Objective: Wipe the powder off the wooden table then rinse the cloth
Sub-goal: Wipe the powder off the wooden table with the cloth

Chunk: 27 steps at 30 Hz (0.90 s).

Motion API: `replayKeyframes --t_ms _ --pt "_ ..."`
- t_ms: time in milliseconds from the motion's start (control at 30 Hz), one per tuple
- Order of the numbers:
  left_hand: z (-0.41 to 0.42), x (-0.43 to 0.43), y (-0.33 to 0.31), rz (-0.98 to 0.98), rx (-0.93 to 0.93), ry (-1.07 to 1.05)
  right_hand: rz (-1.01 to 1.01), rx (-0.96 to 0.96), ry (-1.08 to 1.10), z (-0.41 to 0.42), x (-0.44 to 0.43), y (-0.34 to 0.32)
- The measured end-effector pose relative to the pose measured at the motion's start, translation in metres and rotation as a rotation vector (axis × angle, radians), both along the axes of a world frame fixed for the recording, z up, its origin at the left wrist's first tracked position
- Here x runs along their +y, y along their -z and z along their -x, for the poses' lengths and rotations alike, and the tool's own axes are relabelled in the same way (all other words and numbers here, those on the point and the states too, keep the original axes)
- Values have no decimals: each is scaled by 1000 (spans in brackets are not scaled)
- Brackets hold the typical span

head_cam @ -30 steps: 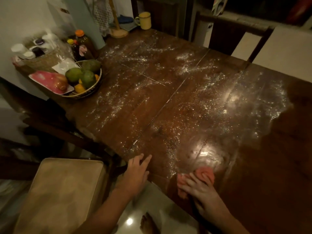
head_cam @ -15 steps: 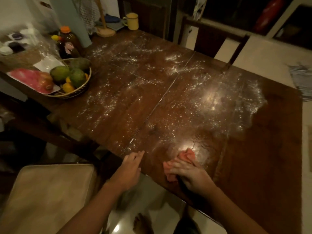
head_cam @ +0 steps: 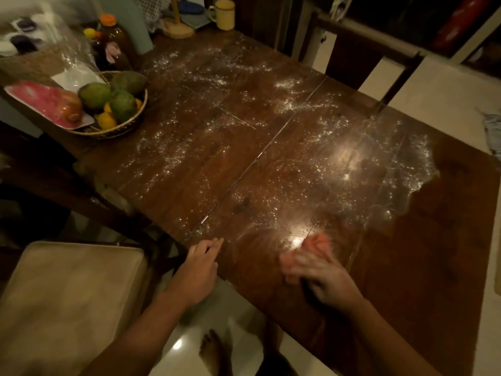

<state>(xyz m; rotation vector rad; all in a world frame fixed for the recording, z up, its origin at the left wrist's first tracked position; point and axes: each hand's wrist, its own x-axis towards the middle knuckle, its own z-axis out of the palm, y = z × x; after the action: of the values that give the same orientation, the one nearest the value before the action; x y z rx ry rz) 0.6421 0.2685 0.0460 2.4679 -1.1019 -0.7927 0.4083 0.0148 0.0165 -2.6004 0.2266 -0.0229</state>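
White powder (head_cam: 271,147) is scattered over most of the dark wooden table (head_cam: 439,267); the right end of the top is bare of it. My right hand (head_cam: 322,275) presses a pink cloth (head_cam: 317,244) flat on the table near the front edge, fingers spread over it and blurred by motion. At the front edge, left of the cloth, my left hand (head_cam: 202,264) rests with straight fingers and holds nothing.
A woven basket (head_cam: 127,126) of green and yellow fruit sits at the far left, beside a pink tray (head_cam: 40,100) and bottles (head_cam: 113,42). A yellow mug (head_cam: 223,13) stands at the back. A cushioned chair (head_cam: 67,299) is at my left, another chair (head_cam: 379,58) behind the table.
My right hand has slid the cloth a little along the front of the table. The view shifted right, and my left hand has stayed on the edge.
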Motion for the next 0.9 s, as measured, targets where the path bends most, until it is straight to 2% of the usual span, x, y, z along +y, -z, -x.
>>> replayKeyframes --t_ms 100,133,167,200,300,333,367,400,533,600,633,667,733,800,867,900 --pt "7 -3 2 -14 -7 -48 -38 23 639 -27 -5 7" --pt "11 -5 3 -29 -20 -67 -32 25 729 -45 5 8" --pt "16 -7 3 -51 -40 -85 -33 24 725 -64 15 9" --pt "21 -10 4 -70 -64 -105 -41 29 597 -78 25 9" --pt "32 -18 4 -93 -111 -154 50 -21 -164 -85 22 14" --pt "33 -20 3 -99 -118 -160 76 -34 -290 -85 4 13" --pt "34 -22 2 -106 -122 -164 95 -38 -308 -87 -15 13" --pt "34 -22 2 -110 -122 -170 105 -37 -236 -92 -31 14" --pt "35 -24 2 -80 -80 -225 36 36 361 -140 -49 7" --pt "34 -26 1 -88 -54 -246 54 51 489 -177 -31 3" --pt "34 -27 1 -94 -45 -255 57 46 446 -193 -20 3" --pt "33 -27 2 -97 -37 -262 61 37 314 -203 -9 4" --pt "32 -26 2 -96 -34 -266 74 45 -117 -208 3 11" --pt "32 -25 2 -94 -29 -270 86 55 -407 -202 -17 13" --pt "32 -25 1 -75 -19 -276 113 47 -435 -201 -47 13" --pt "32 -25 0 -65 -11 -283 119 41 -346 -205 -57 13"
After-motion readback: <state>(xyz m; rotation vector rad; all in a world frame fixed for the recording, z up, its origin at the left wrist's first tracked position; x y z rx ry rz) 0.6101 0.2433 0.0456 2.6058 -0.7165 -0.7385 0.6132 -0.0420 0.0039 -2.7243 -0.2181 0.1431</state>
